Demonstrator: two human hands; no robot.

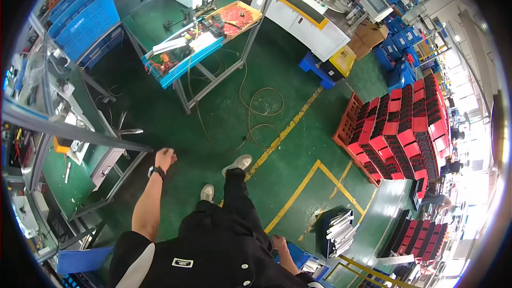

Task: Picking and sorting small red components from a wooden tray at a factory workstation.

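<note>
My left hand [165, 159] hangs out in front of me beside the metal frame of the green-topped workbench [58, 173]. Its fingers are loosely curled in, with nothing seen in them, and there is a dark watch [157, 171] on that wrist. Low at my right side is my right hand [278, 242], near a blue bin [300, 258] with pale pieces in it. Its fingers are too small and partly hidden to make out. My feet are apart on the green floor, one shoe [240, 164] ahead of the other.
A loose cable [265, 113] lies coiled on the floor ahead, below a workbench with a blue tray [192, 61] and an orange tray [255, 16]. At right, red-and-black boxes [397, 133] are stacked on a red pallet [349, 122]. A dark bin [326, 230] of pale strips stands nearer.
</note>
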